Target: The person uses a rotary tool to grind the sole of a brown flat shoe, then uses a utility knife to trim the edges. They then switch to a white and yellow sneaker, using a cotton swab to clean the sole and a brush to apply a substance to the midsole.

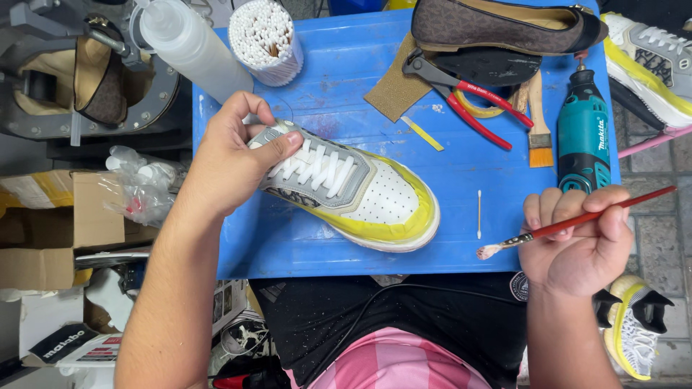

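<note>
We hold with our left hand (229,155) the heel end of a white and grey sneaker with white laces and yellow tape around its sole (353,191). The thumb lies on top of the tongue near the laces, and the other fingers (249,108) curl around the back of the heel, so the hand is clamped on the shoe. The sneaker lies on its sole on a blue plastic tray (324,72), with the toe pointing to the right and a little toward us, well clear of the fingers.

Our right hand (580,241) is closed around a thin paintbrush with a red handle (577,222). The handle passes between the thumb and the bent fingers, and the whitish bristle tip points left, just past the lower right edge of the tray. The brush tip is apart from the sneaker.

Between the toe and the right hand lies 1 white cotton swab (478,214) on the tray. Farther back on the tray are a teal rotary tool (582,133), pliers with red handles (468,101), a small flat brush with a wooden handle (538,130), a piece of brown sandpaper (395,90) and a brown flat shoe (504,25). A round cup full of cotton swabs (265,39) stands at the back left corner.
</note>
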